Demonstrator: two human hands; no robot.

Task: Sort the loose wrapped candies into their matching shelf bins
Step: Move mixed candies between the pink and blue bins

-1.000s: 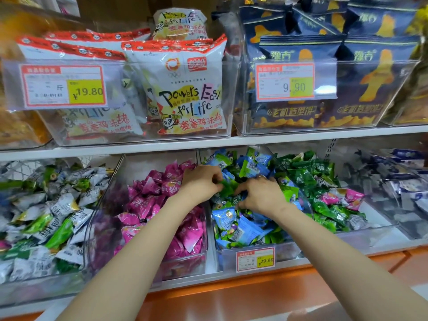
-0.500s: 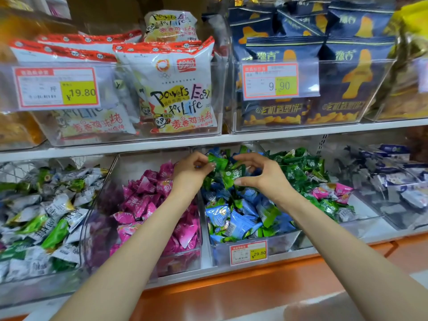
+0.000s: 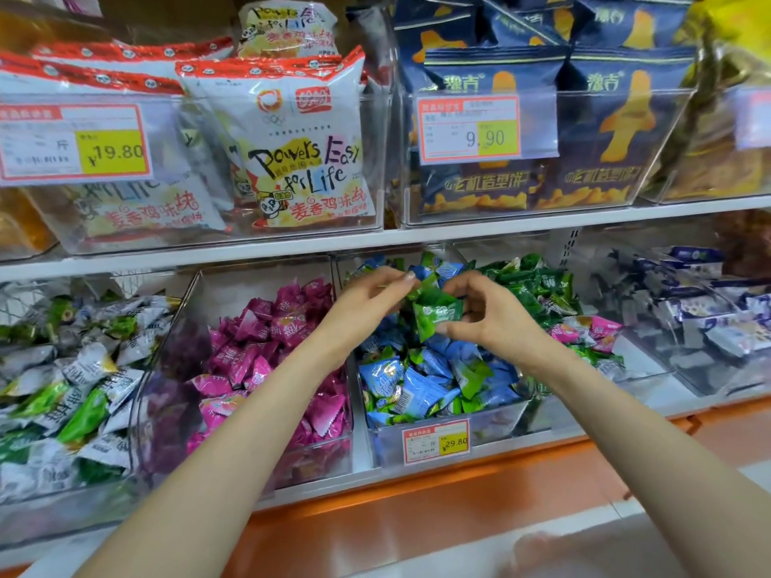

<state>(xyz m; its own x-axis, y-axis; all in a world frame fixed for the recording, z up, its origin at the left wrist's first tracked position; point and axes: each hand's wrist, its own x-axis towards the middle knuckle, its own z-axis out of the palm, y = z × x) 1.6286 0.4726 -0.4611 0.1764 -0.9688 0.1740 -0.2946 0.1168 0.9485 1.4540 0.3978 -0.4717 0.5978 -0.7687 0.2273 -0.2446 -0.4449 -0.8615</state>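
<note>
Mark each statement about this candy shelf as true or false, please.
1. The right hand pinches a green candy. True.
2. Both hands are above the pink bin. False: the left hand and the right hand are above the blue bin.
3. The blue bin's tag reads 29.80. True.
4. The pink bin stands right of the blue bin. False: it stands on its left.
5. Some pink candies lie in the green bin. True.
</note>
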